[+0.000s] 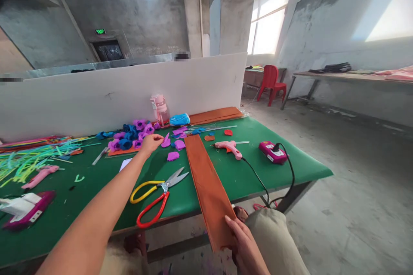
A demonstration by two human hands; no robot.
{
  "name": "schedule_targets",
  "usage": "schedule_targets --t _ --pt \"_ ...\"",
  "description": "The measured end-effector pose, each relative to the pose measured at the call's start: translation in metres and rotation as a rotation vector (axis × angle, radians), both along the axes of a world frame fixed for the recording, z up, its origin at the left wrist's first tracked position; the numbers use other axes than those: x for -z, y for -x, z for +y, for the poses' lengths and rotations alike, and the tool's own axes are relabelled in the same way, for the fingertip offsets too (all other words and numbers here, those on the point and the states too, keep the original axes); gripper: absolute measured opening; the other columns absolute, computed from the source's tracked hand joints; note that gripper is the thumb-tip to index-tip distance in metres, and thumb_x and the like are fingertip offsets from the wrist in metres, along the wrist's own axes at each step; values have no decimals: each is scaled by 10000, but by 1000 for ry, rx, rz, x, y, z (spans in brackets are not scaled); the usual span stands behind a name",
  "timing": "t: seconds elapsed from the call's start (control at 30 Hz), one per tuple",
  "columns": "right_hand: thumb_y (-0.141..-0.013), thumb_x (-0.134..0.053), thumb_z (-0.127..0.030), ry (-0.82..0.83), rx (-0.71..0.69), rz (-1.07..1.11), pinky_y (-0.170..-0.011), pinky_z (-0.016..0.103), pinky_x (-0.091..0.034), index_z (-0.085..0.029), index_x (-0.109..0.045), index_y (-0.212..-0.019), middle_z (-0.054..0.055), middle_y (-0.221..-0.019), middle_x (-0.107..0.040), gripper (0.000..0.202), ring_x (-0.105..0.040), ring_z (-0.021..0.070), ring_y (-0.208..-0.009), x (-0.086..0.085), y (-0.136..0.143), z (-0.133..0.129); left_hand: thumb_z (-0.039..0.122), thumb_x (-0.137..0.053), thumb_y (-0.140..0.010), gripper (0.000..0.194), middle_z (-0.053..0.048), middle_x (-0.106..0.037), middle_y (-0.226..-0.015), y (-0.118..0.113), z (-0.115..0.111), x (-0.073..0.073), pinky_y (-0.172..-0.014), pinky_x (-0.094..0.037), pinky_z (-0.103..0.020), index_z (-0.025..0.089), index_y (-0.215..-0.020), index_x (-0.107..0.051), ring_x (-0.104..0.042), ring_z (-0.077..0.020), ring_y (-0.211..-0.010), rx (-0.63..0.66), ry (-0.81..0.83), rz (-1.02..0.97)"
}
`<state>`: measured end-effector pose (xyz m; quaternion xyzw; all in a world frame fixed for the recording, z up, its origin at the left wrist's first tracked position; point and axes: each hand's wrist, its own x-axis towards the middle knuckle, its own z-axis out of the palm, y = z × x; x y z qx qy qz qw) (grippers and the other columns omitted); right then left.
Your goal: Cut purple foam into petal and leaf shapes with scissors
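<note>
My left hand [151, 143] stretches over the table, its fingertips pinched at the edge of a small purple paper petal [166, 141]. Several more purple pieces [173, 156] lie close by. In my right hand [242, 237] is the near end of a long orange-brown paper strip [206, 172], thumb on top. The strip's far end rests on the green table [180, 206], and its near end juts past the edge. Open scissors [165, 185] with one yellow and one red handle lie left of the strip. A pink glue gun [228, 148] lies to its right.
Purple and blue paper flowers [130, 135] are heaped at the back left, beside coloured stems [35, 159]. A corded magenta power block [272, 152] sits right. Another glue gun [43, 176] lies left. A pink bottle [159, 107] stands before the white partition [97, 103].
</note>
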<state>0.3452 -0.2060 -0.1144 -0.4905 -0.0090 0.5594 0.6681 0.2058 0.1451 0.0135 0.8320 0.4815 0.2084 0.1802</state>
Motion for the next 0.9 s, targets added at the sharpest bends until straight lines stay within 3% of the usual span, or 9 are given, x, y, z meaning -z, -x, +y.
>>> schedule_targets --t 0.17,0.23,0.33,0.4,0.47,0.57,0.67,0.77,0.9 --pt "-643 -719 -512 -20 79 -3 -446 209 -369 -197 -597 -692 -50 -528 -535 342 -494 115 -491 0 -3 0 240 -597 -805 90 -11 -680 -866 -20 -111 -1 -824 -450 -265 188 -801 -671 -598 -155 -852 363 -90 -141" --pt "-662 -703 -515 -38 91 26 -456 209 -369 -205 -584 -674 -58 -509 -517 332 -484 111 -479 -3 -3 -1 215 -553 -840 124 -28 -679 -824 -23 -157 7 -777 -447 -278 190 -822 -673 -579 -155 -814 713 -183 -191" --pt "-687 -678 -511 -86 55 54 -485 224 -395 -216 -602 -717 -38 -572 -588 306 -550 142 -548 -12 -1 -4 173 -522 -860 152 -48 -681 -848 -21 -208 20 -755 -434 -288 189 -866 -673 -557 -156 -816 914 -194 -196" --pt "-700 -659 -511 -119 22 47 -492 238 -406 -219 -612 -751 -17 -646 -643 300 -586 171 -603 -18 2 -6 168 -521 -856 158 -42 -679 -818 -20 -226 27 -738 -433 -282 190 -845 -677 -559 -153 -797 876 -76 -223" --pt "-714 -642 -507 -145 -1 34 -501 248 -415 -222 -611 -768 -7 -708 -674 292 -604 188 -643 -22 4 -8 189 -539 -835 148 -26 -671 -765 -20 -234 31 -697 -439 -263 191 -791 -680 -570 -147 -752 724 129 -274" --pt "-721 -637 -505 -158 1 36 -530 257 -436 -223 -593 -727 -17 -700 -671 286 -611 191 -654 -24 5 -8 257 -597 -770 113 -18 -680 -735 -21 -235 33 -666 -459 -247 188 -738 -681 -593 -149 -709 448 491 -382" --pt "-703 -654 -515 -156 30 53 -554 267 -453 -223 -576 -680 -27 -641 -645 303 -613 193 -648 -24 5 -8 317 -647 -709 155 -32 -697 -752 -20 -232 32 -675 -477 -258 177 -760 -689 -610 -166 -716 307 710 -473" --pt "-697 -650 -540 -165 14 48 -554 277 -459 -223 -599 -708 -12 -660 -658 322 -621 206 -657 -25 6 -8 321 -634 -735 142 -31 -688 -752 -18 -232 30 -697 -468 -273 193 -748 -695 -602 -171 -730 398 562 -420" --pt "-734 -590 -591 -184 -85 28 -530 288 -454 -215 -656 -893 29 -750 -697 413 -622 206 -627 -29 9 -10 258 -585 -807 128 -19 -671 -759 -16 -236 29 -691 -445 -259 211 -754 -692 -589 -153 -742 578 304 -322"
